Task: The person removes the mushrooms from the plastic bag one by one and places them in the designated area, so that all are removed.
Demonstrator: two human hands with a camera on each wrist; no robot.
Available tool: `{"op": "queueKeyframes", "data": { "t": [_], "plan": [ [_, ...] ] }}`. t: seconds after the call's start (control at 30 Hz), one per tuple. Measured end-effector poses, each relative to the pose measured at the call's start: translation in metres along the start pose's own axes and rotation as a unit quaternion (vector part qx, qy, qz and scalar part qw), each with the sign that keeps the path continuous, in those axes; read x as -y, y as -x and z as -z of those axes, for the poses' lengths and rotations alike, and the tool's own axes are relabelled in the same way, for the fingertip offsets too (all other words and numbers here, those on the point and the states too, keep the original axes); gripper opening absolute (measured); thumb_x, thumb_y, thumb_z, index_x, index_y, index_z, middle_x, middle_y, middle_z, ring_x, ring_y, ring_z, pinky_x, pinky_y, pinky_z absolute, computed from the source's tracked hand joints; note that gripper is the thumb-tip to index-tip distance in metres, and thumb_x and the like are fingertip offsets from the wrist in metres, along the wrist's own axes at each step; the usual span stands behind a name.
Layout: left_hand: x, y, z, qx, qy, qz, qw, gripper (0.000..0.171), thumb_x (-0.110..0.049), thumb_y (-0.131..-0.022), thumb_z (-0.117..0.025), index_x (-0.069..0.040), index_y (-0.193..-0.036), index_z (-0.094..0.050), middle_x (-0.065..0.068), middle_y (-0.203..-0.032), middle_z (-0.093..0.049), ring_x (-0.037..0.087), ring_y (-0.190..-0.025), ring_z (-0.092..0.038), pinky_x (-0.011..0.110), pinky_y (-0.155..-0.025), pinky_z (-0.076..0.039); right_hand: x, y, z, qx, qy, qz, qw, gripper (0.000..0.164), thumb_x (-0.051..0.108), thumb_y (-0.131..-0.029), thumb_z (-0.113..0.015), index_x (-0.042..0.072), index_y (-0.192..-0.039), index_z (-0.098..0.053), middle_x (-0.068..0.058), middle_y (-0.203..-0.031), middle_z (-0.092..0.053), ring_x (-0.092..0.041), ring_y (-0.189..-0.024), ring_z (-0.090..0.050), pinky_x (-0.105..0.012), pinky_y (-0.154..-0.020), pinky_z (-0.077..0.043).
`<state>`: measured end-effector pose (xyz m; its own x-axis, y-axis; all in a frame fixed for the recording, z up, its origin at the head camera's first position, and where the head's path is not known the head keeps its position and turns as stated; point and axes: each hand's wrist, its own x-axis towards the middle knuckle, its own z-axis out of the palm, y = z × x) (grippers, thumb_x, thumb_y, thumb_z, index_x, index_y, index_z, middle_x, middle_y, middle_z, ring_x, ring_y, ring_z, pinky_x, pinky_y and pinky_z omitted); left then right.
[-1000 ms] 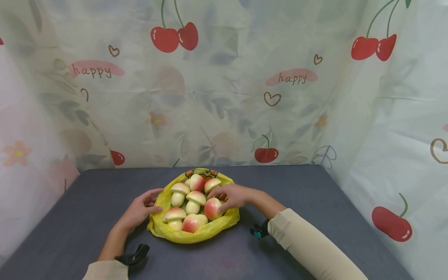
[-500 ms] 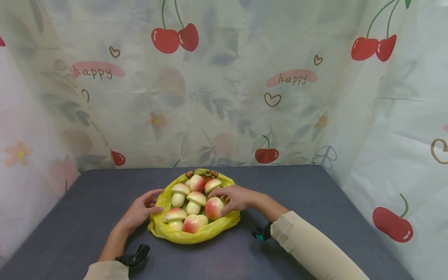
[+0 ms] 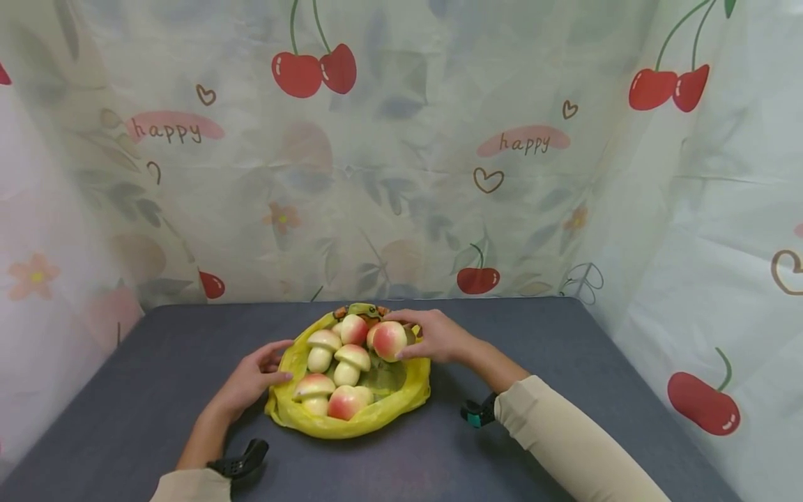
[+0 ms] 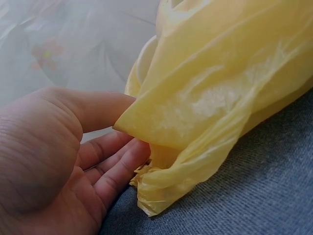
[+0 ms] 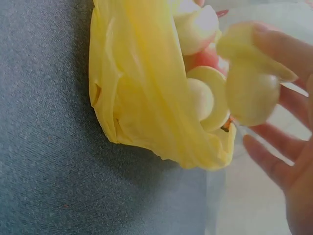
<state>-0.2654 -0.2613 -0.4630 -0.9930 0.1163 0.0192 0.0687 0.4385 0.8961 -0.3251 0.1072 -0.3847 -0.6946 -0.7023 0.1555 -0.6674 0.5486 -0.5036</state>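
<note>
Partly curled right hand point(image 3: 439, 336) around mushroom point(image 3: 389, 340)

The wrist views cut off both hands point(image 4: 44, 152) point(image 5: 299, 174), and in the left one the bag point(image 4: 195, 98) mostly hides the mushrooms point(image 3: 353, 358).

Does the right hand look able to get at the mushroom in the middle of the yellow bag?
Probably not just now: the right hand holds another mushroom, though nothing seems to cover the middle mushroom.
</note>
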Motion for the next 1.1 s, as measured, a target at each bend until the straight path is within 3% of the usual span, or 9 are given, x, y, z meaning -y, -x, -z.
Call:
{"op": "queueKeyframes", "data": {
  "t": [0.17, 0.33, 0.53, 0.77, 0.93, 1.1],
  "plan": [
    [-0.001, 0.001, 0.0, 0.0, 0.001, 0.002, 1.0, 0.06, -0.013, -0.091, -0.069, -0.005, -0.145, -0.044, 0.018, -0.118, -0.06, 0.027, -0.1, -0.059, 0.037, -0.082, -0.049, -0.005, 0.001, 0.0, -0.078, 0.006, 0.006, 0.997, 0.066, 0.039, -0.081, -0.079, 0.022, -0.141, -0.054, 0.002, -0.128, -0.06, -0.02, -0.092, -0.055, -0.032, -0.071, -0.046],
    [-0.002, 0.001, 0.0, -0.002, -0.001, 0.009, 1.0, 0.061, -0.015, -0.091, -0.07, -0.005, -0.145, -0.044, 0.018, -0.119, -0.06, 0.026, -0.1, -0.059, 0.038, -0.082, -0.049, -0.011, 0.001, -0.002, -0.143, 0.012, 0.005, 0.99, 0.068, 0.036, -0.081, -0.08, 0.02, -0.141, -0.053, -0.002, -0.13, -0.059, -0.02, -0.099, -0.056, -0.034, -0.077, -0.05],
    [-0.001, 0.001, 0.0, -0.004, -0.003, 0.011, 0.9999, 0.06, -0.015, -0.091, -0.07, -0.006, -0.144, -0.044, 0.018, -0.119, -0.06, 0.026, -0.1, -0.059, 0.038, -0.082, -0.049, -0.023, 0.001, -0.006, -0.194, 0.011, -0.028, 0.981, 0.067, 0.032, -0.08, -0.081, 0.023, -0.141, -0.053, -0.005, -0.13, -0.058, -0.022, -0.103, -0.057, -0.04, -0.079, -0.052],
    [-0.001, 0.001, 0.0, -0.007, -0.003, 0.009, 0.9999, 0.06, -0.014, -0.091, -0.07, -0.007, -0.144, -0.044, 0.017, -0.119, -0.06, 0.026, -0.1, -0.059, 0.038, -0.082, -0.049, -0.043, 0.001, -0.01, -0.224, 0.01, -0.057, 0.973, 0.068, 0.032, -0.082, -0.08, 0.019, -0.142, -0.052, -0.008, -0.131, -0.058, -0.025, -0.108, -0.058, -0.041, -0.079, -0.052],
    [-0.001, 0.001, 0.0, -0.006, -0.003, 0.007, 1.0, 0.06, -0.014, -0.091, -0.07, -0.007, -0.144, -0.044, 0.017, -0.119, -0.06, 0.025, -0.099, -0.059, 0.037, -0.082, -0.049, -0.059, 0.0, -0.011, -0.217, 0.011, -0.107, 0.97, 0.069, 0.035, -0.082, -0.079, 0.022, -0.143, -0.05, -0.009, -0.13, -0.059, -0.03, -0.106, -0.058, -0.045, -0.08, -0.049],
    [-0.002, 0.001, -0.001, -0.005, 0.0, 0.006, 1.0, 0.059, -0.013, -0.091, -0.069, -0.006, -0.144, -0.044, 0.017, -0.119, -0.06, 0.025, -0.099, -0.059, 0.037, -0.082, -0.049, -0.071, -0.001, -0.011, -0.209, 0.015, -0.148, 0.967, 0.069, 0.033, -0.082, -0.079, 0.021, -0.143, -0.05, -0.009, -0.134, -0.057, -0.033, -0.116, -0.055, -0.053, -0.09, -0.044]
  ]
}}
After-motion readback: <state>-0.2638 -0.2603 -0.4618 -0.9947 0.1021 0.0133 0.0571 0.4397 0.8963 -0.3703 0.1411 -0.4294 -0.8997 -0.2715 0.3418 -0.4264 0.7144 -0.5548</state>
